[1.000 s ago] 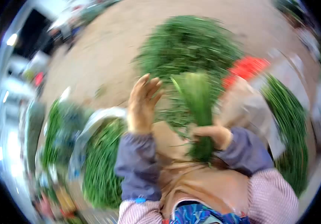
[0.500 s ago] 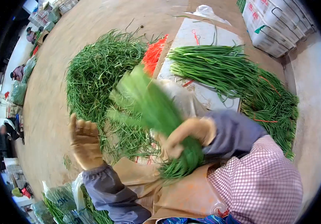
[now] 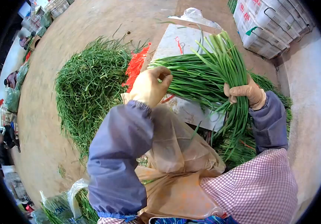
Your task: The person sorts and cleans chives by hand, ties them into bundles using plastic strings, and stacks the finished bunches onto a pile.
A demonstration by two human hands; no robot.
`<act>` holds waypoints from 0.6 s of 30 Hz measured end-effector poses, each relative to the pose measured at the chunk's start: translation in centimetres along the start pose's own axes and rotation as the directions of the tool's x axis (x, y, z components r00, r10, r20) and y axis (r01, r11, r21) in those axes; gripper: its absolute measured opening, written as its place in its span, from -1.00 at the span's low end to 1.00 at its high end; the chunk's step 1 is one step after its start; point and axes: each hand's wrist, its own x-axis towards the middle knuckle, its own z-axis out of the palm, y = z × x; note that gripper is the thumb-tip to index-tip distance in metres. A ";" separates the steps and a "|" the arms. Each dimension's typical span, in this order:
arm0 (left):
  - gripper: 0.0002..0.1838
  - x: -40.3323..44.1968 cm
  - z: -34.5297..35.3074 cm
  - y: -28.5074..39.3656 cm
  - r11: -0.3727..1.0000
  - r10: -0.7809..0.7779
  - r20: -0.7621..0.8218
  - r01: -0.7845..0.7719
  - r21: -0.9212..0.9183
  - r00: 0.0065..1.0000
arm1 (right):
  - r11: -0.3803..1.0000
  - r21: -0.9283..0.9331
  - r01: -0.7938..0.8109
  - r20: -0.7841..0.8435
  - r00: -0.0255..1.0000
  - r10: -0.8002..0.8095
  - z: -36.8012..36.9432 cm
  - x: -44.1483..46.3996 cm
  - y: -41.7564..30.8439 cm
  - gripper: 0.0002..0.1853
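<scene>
My gloved right hand [image 3: 247, 93] is wrapped round a bunch of garlic chives [image 3: 225, 56], its pale stem ends pointing up and its leaves hanging below the fist. More garlic chives [image 3: 190, 74] lie across a white board [image 3: 168, 39], beneath and to the left of the held bunch. My gloved left hand [image 3: 151, 85] is at the board's left edge, by the stem ends of the lying chives. Its thumb and fingers are bent together; anything pinched there is too small to make out. Red ties [image 3: 136, 67] hang beside that hand.
A large heap of loose green leaves [image 3: 89, 86] covers the floor to the left. Chives bundled with red ties [image 3: 238, 145] lie to the right. White crates [image 3: 265, 31] stand at the upper right, and a plastic bag of greens [image 3: 58, 205] at the lower left.
My right hand has carried the chive bunch from my lap up and right over the board. My left hand has moved from outstretched at the left to the board, its fingers now bent together.
</scene>
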 end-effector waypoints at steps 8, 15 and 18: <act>-0.74 5.6 4.4 -0.7 0.870 0.155 0.093 -0.180 0.460 0.984 | 0.990 -0.130 0.047 -0.075 0.996 -0.057 -4.0 0.6 -1.5 -0.62; -0.81 6.1 3.6 -3.2 0.893 0.280 0.056 -0.281 0.352 0.958 | 0.862 -0.488 0.133 -0.115 0.970 -0.214 -6.3 2.6 -2.9 -0.50; -0.78 5.8 1.3 -4.1 0.936 0.179 0.051 -0.186 0.299 0.983 | 0.538 -0.763 0.359 0.059 0.867 -0.495 -5.7 4.4 -4.5 -0.37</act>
